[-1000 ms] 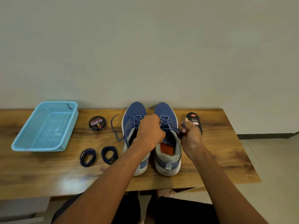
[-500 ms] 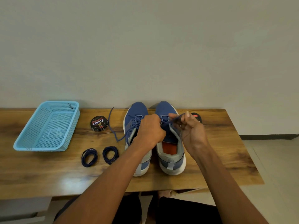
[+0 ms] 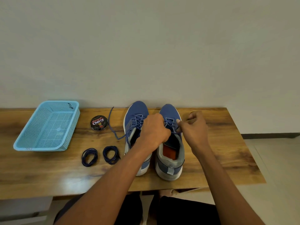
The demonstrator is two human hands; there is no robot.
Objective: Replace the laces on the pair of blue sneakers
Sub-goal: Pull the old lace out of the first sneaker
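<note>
Standing side by side at the centre of the wooden surface, toes toward the wall, are the left sneaker and the right sneaker. The left hand lies over the right sneaker's tongue with fingers curled into a fist; what they clamp is hidden. The right hand sits just beside that sneaker's outer edge, thumb and forefinger pinching the blue lace threaded through its eyelets (remaining fingers loosely curled). A loose lace end trails from the left sneaker across the surface. Two coiled dark laces lie near the left sneaker's heel. A polish tin stands between the sneakers and a light-blue basket.
</note>
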